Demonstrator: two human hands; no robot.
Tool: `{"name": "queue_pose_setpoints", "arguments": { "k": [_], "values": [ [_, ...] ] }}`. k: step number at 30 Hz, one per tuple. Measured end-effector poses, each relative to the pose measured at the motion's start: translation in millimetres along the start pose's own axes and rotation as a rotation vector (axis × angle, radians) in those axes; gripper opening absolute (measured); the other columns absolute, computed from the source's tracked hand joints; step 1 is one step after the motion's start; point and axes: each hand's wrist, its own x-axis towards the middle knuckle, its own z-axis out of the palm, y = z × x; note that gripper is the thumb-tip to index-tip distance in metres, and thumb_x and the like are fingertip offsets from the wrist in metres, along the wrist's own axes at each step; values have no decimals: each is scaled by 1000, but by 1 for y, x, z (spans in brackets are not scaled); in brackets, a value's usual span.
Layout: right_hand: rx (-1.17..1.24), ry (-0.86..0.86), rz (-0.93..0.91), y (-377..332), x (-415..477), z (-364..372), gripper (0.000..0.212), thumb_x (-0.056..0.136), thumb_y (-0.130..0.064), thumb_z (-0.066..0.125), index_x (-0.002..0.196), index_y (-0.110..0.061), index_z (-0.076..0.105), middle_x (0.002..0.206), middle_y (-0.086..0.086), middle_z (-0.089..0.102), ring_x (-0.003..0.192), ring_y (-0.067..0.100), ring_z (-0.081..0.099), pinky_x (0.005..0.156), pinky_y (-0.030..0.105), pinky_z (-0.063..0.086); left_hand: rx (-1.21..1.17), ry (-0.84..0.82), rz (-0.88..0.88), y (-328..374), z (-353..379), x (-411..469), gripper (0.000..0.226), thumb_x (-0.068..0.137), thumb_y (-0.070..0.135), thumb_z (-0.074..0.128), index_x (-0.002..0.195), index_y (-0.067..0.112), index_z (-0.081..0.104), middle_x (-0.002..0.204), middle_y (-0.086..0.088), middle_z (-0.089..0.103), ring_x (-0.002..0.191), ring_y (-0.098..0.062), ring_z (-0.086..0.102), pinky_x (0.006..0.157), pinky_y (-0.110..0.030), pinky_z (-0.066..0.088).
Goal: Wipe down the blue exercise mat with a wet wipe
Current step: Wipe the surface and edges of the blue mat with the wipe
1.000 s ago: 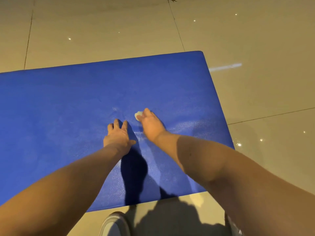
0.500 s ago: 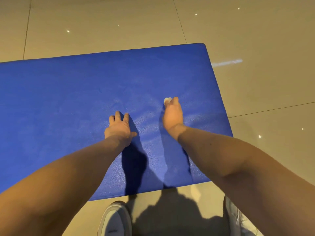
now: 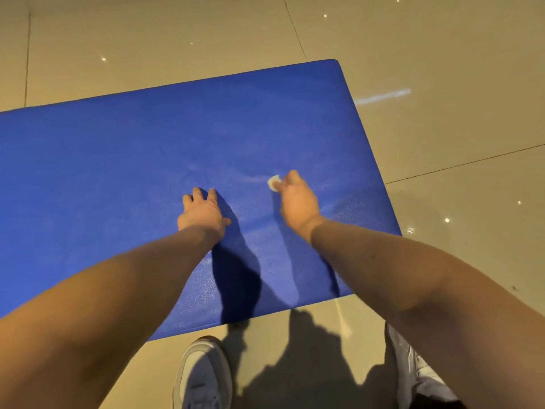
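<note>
Blue exercise mat (image 3: 118,172) lying flat on tiled floor (image 3: 442,128). Right hand (image 3: 298,202) gripping small white wet wipe (image 3: 273,182), fingers curling round it, pressing it onto mat toward right end, midway between far and near edges. Left hand (image 3: 202,212) resting flat on mat, fingers spreading, holding nothing, near wipe on its left. White shoe (image 3: 203,376) standing beside near edge.

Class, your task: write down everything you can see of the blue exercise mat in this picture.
The blue exercise mat is a rectangular, foam-like pad with a fine grain, lying flat on the tiled floor. Its right end shows; its left runs out of view. The left hand rests flat on it; the right hand presses a small wet wipe to it. Pale streaks mark it near them.
</note>
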Motion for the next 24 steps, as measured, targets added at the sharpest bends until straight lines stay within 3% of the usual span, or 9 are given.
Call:
{"name": "queue_pose_setpoints", "arguments": {
  "k": [2,4,10,14,17,20,22,24],
  "values": [
    [22,40,148,25,0,-8,22,97,-10,50,103,-30,59,104,10,47,92,31,51,80,44,47,-14,16,21,0,2,-4,79,99,46,58,160,21,12,162,-6,11,144,-31,17,73,-38,45],
    [33,57,254,31,-2,-5,38,93,1,47,127,-13,58,118,19,47,104,37,52,86,46,48,-26,26,48,-1,6,-8,78,99,49,56,159,20,15,161,-6,12,144,-31,17,74,-40,48],
    [149,57,225,-28,-24,22,34,91,1,47,124,-6,53,120,19,47,105,35,51,87,43,47,-22,-7,57,-6,21,-23,103,87,69,60,160,24,3,165,-3,-1,149,-32,7,100,-52,48],
    [-68,25,45,-58,-44,44,46,91,0,46,135,-11,42,122,7,44,112,22,44,94,26,39,-15,3,64,-12,27,-31,103,89,67,59,161,24,0,167,-2,-4,152,-30,4,103,-50,47],
    [-83,-146,-71,-66,-54,55,40,92,-6,53,131,-15,46,124,8,47,117,24,46,92,26,39,8,2,71,-15,31,-35,100,91,64,58,162,22,1,167,-2,-3,151,-30,5,101,-49,49],
    [137,-111,64,-66,-62,47,4,93,-26,60,95,-23,60,104,-7,64,107,16,60,92,30,49,16,6,74,-16,30,-41,93,92,60,60,160,20,10,164,-2,7,147,-29,13,93,-46,52],
    [313,-74,156,-62,-66,33,19,99,-12,53,111,-18,67,101,-18,58,102,5,55,90,11,41,-8,8,94,-18,27,-45,85,93,56,61,156,16,21,160,-3,15,144,-29,18,91,-45,52],
    [467,-53,251,-63,-69,20,32,100,-3,48,127,-7,63,115,-5,62,102,9,60,86,6,40,-93,31,158,-19,25,-49,76,95,49,63,153,14,30,158,-4,23,143,-29,22,96,-45,51]
  ]
}}
